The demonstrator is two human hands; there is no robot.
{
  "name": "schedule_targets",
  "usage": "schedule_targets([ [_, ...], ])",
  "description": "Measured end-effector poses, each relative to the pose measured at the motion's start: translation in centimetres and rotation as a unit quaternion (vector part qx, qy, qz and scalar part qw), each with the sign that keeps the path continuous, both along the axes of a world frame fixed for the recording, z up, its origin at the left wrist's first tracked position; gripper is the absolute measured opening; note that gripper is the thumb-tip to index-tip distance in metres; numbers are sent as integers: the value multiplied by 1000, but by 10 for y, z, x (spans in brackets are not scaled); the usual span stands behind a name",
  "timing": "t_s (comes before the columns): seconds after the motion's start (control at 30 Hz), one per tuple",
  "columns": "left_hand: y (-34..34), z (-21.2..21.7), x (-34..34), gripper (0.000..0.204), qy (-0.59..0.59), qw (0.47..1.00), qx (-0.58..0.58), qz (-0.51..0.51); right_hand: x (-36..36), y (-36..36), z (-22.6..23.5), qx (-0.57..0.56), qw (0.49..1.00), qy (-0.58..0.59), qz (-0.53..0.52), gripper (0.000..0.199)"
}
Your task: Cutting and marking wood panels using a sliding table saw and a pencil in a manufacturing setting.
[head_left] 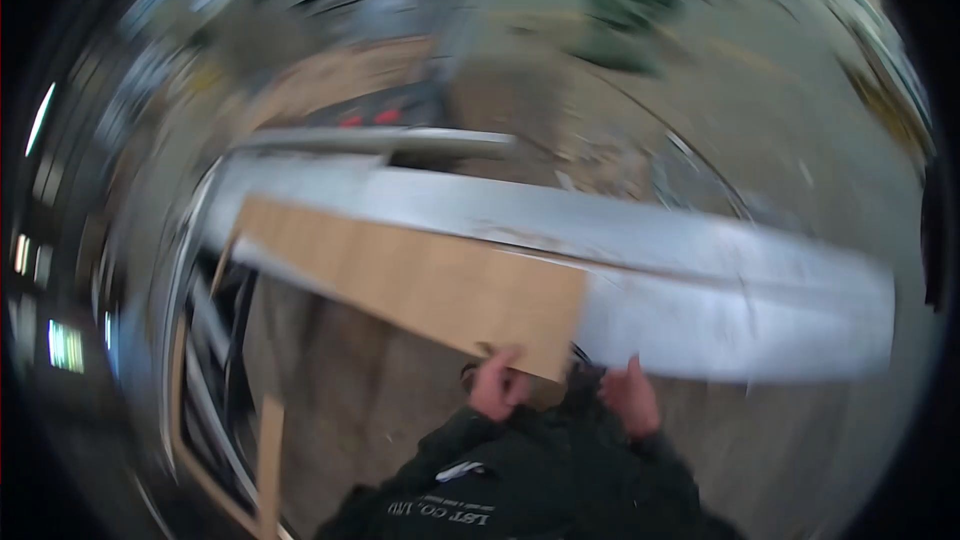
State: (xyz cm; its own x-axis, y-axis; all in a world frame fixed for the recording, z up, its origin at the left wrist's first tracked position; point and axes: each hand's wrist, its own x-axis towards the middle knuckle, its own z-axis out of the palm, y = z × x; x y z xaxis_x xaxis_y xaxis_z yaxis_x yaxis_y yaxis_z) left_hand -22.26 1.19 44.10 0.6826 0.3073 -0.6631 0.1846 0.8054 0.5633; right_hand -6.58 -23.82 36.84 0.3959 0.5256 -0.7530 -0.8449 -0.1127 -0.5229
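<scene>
A wood-grain board (pixel 420 275) lies slantwise over a long white-silver bench top (pixel 740 325), its near right corner close to my body. My left hand (pixel 497 385) is at the board's near edge with fingers curled; blur hides whether it grips the board or some small thing. A small dark shape shows by its fingertips. To the right of that corner, my right hand (pixel 630 398) is raised just short of the bench's near edge. Its fingers look apart, and nothing shows in them. Both hands are near my dark jacket (pixel 530 480).
At the left stands a metal frame (pixel 205 340) with narrow wooden strips (pixel 270 460) leaning by it. A metal rail (pixel 400 140) runs behind the bench. Scraps (pixel 610 165) litter the floor beyond, and a green heap (pixel 625 25) lies farther back.
</scene>
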Motion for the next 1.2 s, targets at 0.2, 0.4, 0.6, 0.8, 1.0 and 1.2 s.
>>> schedule_targets([
  [0.2, -1, 43, -19, 49, 10, 978, 44, -203, 11, 65, 90, 109, 989, -96, 39, 49],
  [0.4, 149, 44, -136, 33, 150, 930, 234, 241, 50, 35, 73, -18, 984, -158, -79, 49],
  [0.6, 248, 11, -182, 59, 275, 819, 393, 314, 102, 69, 112, -29, 969, -242, -45, 53],
  [0.8, 291, 64, -187, 71, 369, 790, 464, 154, 94, 181, 133, -103, 923, -342, 144, 54],
  [1.0, 331, 30, -172, 47, 344, 741, 537, 211, 72, 206, 124, -218, 863, -413, 195, 56],
  [1.2, 397, 19, -156, 43, 330, 764, 518, 196, 66, 141, 145, -366, 800, -452, 149, 60],
])
